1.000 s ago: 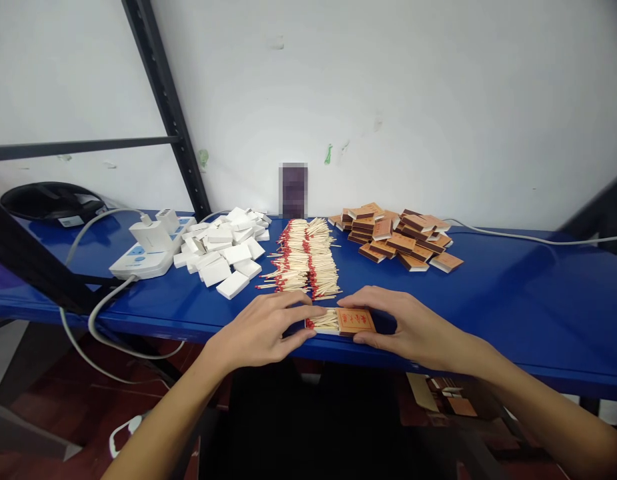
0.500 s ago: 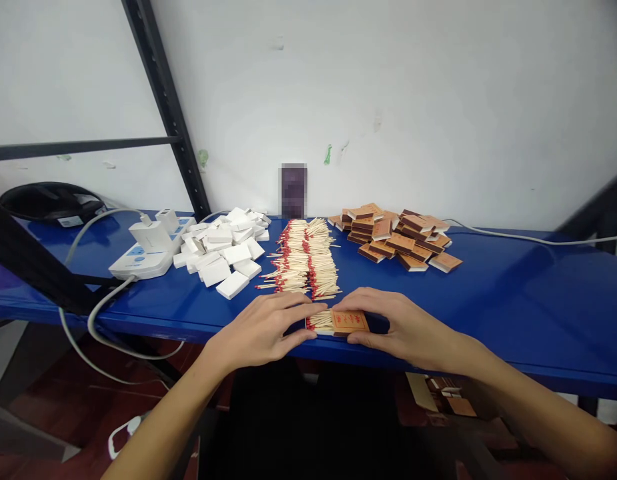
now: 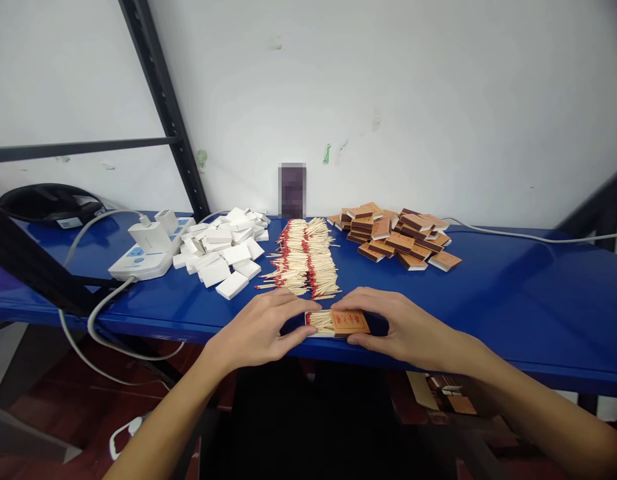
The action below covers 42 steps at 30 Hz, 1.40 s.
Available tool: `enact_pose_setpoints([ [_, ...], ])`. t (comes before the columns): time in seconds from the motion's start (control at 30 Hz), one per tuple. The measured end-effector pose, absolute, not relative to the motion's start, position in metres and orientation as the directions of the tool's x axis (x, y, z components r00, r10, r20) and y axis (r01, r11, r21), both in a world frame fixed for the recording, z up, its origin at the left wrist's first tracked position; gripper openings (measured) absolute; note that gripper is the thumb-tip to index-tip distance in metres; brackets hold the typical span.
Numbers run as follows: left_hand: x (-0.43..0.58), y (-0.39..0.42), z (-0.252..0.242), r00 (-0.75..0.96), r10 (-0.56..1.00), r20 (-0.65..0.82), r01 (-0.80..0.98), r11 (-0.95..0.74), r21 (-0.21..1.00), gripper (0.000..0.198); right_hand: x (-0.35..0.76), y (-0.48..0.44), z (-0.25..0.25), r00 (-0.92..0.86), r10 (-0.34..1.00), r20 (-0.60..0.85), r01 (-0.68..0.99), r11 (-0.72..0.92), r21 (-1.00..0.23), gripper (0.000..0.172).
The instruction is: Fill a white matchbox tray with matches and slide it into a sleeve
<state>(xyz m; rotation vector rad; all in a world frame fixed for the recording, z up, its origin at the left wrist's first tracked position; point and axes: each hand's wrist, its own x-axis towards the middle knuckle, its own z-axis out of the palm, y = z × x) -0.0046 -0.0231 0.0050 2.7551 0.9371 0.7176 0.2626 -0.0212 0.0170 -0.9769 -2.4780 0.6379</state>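
An orange matchbox lies near the front edge of the blue table, its tray of red-tipped matches sticking out to the left. My left hand pinches the tray end with fingers closed round it. My right hand grips the orange sleeve from the right, thumb and fingers on its two long sides. Just behind my hands lies a long pile of loose matches.
A heap of white inner trays sits at the back left beside a white power strip with cables. Several orange matchboxes are piled at the back right. A black rack post slants up on the left.
The tray has slid further into the orange sleeve; less of the matches shows. Both hands have drawn slightly closer together.
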Motion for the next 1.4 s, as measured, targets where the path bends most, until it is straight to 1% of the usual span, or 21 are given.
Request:
enact_pose_setpoints([
  [0.17,-0.002,-0.024,0.008,0.695,0.609,0.383,0.521,-0.793,0.316,0.026,0.261,-0.022,0.016,-0.665,0.718,0.207,0.547,0.656,-0.521,0.033],
  [0.27,-0.002,-0.024,0.007,0.694,0.602,0.394,0.507,-0.798,0.326,0.025,0.26,-0.024,0.015,-0.69,0.688,0.225,0.533,0.693,-0.485,0.037],
  [0.37,-0.002,-0.024,0.006,0.697,0.596,0.399,0.493,-0.802,0.336,0.025,0.258,-0.027,0.012,-0.736,0.627,0.256,0.51,0.762,-0.399,0.039],
  [0.47,-0.003,-0.023,0.004,0.697,0.583,0.418,0.488,-0.813,0.319,0.026,0.257,-0.029,0.009,-0.771,0.569,0.286,0.491,0.817,-0.303,0.038],
  [0.53,-0.003,-0.023,0.002,0.696,0.566,0.443,0.476,-0.825,0.306,0.027,0.257,-0.029,0.007,-0.775,0.55,0.311,0.484,0.833,-0.266,0.037],
  [0.6,-0.004,-0.023,0.001,0.697,0.549,0.462,0.455,-0.836,0.308,0.024,0.257,-0.028,0.004,-0.769,0.542,0.339,0.482,0.84,-0.249,0.034],
  [0.7,-0.004,-0.023,0.001,0.713,0.534,0.455,0.415,-0.844,0.34,0.018,0.256,-0.027,0.002,-0.761,0.533,0.37,0.474,0.846,-0.244,0.029],
  [0.87,-0.005,-0.022,0.002,0.731,0.522,0.44,0.371,-0.844,0.386,0.012,0.252,-0.028,0.0,-0.75,0.535,0.388,0.467,0.845,-0.262,0.027],
  [0.97,-0.005,-0.021,0.002,0.729,0.517,0.448,0.357,-0.846,0.396,0.009,0.25,-0.028,-0.001,-0.736,0.529,0.424,0.474,0.848,-0.236,0.024],
  [1.1,-0.005,-0.021,0.002,0.726,0.518,0.453,0.349,-0.844,0.407,0.009,0.248,-0.03,-0.003,-0.733,0.487,0.474,0.478,0.865,-0.151,0.026],
  [1.3,-0.005,-0.022,0.002,0.713,0.521,0.469,0.352,-0.844,0.404,0.011,0.243,-0.035,-0.003,-0.764,0.395,0.51,0.49,0.87,0.061,0.029],
  [1.4,-0.004,-0.022,0.002,0.711,0.523,0.47,0.361,-0.845,0.394,0.013,0.243,-0.036,-0.005,-0.762,0.383,0.523,0.494,0.865,0.087,0.028],
])
